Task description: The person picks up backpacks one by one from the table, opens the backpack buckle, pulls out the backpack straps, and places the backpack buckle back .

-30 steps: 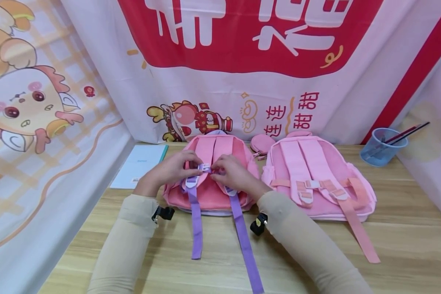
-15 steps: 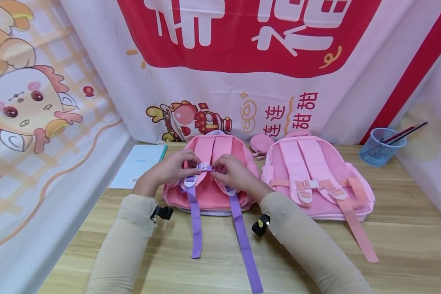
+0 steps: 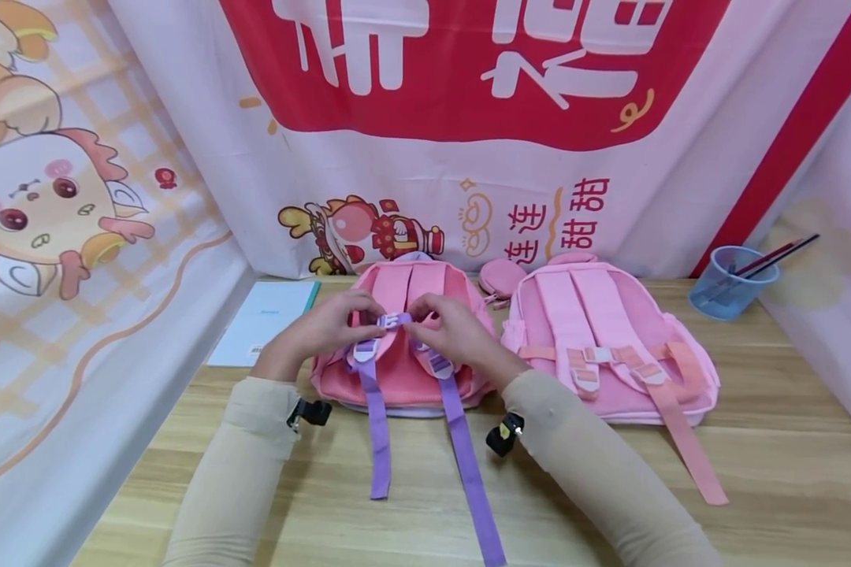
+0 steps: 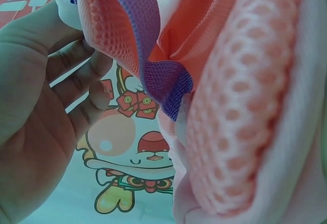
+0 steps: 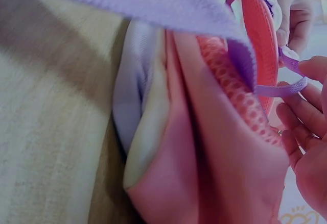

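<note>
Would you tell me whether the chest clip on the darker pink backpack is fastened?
Cannot tell. Both hands, left hand and right hand, pinch the chest clip, hiding its joint.

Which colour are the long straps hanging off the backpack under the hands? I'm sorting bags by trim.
Purple straps, clearest in the head view.

A second pink backpack [image 3: 610,346] lies at right; a blue cup [image 3: 732,282] holds pencils; a booklet [image 3: 265,319] lies at left.
</note>
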A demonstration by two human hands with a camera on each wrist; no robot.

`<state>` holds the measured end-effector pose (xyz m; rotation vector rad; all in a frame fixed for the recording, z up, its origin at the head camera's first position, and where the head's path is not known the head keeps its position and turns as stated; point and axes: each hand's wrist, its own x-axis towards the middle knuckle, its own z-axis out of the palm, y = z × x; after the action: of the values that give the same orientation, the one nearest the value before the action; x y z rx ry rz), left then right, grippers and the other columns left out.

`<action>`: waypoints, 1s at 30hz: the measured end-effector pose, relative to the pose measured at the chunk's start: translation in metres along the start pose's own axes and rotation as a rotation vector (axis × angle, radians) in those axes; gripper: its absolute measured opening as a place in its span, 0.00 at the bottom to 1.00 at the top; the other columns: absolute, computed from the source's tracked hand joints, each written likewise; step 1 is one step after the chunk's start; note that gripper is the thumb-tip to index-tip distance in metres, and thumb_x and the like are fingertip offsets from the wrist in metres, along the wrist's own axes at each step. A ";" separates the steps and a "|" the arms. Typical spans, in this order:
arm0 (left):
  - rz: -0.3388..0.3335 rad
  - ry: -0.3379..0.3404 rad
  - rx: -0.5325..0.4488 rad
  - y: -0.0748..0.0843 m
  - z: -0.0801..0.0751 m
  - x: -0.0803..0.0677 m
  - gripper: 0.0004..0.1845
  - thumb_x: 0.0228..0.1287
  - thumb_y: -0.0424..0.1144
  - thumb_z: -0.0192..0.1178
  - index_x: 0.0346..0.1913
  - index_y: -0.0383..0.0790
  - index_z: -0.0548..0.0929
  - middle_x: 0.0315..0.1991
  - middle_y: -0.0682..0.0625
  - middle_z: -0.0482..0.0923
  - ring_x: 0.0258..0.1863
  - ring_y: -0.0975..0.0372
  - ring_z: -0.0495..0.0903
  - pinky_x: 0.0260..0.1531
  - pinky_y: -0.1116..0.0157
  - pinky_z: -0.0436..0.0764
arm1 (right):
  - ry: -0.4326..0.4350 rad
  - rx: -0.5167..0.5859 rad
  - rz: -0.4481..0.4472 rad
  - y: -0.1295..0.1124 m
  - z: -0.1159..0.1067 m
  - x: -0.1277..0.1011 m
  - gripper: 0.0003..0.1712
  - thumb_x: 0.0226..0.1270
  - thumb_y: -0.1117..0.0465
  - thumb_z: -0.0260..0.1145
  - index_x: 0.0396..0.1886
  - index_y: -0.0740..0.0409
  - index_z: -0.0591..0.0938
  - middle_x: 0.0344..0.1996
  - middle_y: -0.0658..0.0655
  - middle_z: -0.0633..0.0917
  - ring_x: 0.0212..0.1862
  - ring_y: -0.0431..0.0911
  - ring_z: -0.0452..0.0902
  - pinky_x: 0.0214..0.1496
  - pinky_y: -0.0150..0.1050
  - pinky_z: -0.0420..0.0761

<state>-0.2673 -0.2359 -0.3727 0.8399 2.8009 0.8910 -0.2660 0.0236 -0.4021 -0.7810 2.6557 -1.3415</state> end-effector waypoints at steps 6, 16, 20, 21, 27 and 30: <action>0.023 0.015 -0.003 0.000 0.001 -0.002 0.10 0.71 0.40 0.74 0.52 0.46 0.92 0.52 0.49 0.87 0.49 0.57 0.82 0.52 0.56 0.82 | -0.001 0.026 -0.002 -0.007 -0.003 -0.001 0.16 0.78 0.53 0.72 0.58 0.53 0.85 0.49 0.52 0.88 0.55 0.48 0.83 0.67 0.51 0.82; 0.050 0.032 -0.008 0.000 0.000 -0.001 0.10 0.71 0.40 0.74 0.52 0.45 0.91 0.50 0.50 0.87 0.49 0.57 0.82 0.54 0.54 0.83 | -0.010 0.018 -0.006 -0.012 -0.013 0.000 0.17 0.77 0.53 0.73 0.60 0.52 0.86 0.54 0.52 0.87 0.55 0.48 0.82 0.64 0.47 0.84; 0.046 0.031 -0.005 0.001 0.000 -0.001 0.10 0.71 0.40 0.74 0.52 0.44 0.91 0.51 0.49 0.87 0.51 0.56 0.83 0.57 0.52 0.83 | -0.032 -0.029 -0.004 -0.013 -0.017 0.000 0.16 0.77 0.54 0.73 0.59 0.52 0.87 0.53 0.52 0.87 0.53 0.48 0.81 0.62 0.46 0.85; 0.044 0.031 -0.004 0.000 0.000 -0.001 0.10 0.71 0.40 0.74 0.52 0.44 0.91 0.51 0.49 0.87 0.52 0.56 0.83 0.58 0.51 0.83 | -0.038 -0.043 -0.002 -0.012 -0.018 0.000 0.16 0.77 0.54 0.73 0.59 0.52 0.87 0.53 0.52 0.87 0.53 0.48 0.81 0.61 0.46 0.85; 0.033 0.036 0.000 0.000 0.000 -0.002 0.11 0.72 0.41 0.73 0.53 0.45 0.91 0.53 0.49 0.87 0.55 0.55 0.83 0.61 0.48 0.82 | -0.077 -0.086 0.039 -0.009 -0.017 0.001 0.17 0.79 0.51 0.71 0.59 0.52 0.88 0.54 0.52 0.89 0.54 0.47 0.82 0.64 0.47 0.84; 0.036 0.043 0.001 0.000 0.000 -0.002 0.12 0.71 0.41 0.74 0.53 0.45 0.91 0.53 0.49 0.87 0.56 0.55 0.83 0.62 0.48 0.82 | -0.083 -0.073 0.050 -0.007 -0.013 0.003 0.18 0.80 0.49 0.68 0.59 0.54 0.88 0.53 0.52 0.90 0.54 0.47 0.84 0.65 0.47 0.84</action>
<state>-0.2659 -0.2368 -0.3731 0.8840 2.8318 0.9241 -0.2698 0.0285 -0.3879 -0.7553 2.6538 -1.1806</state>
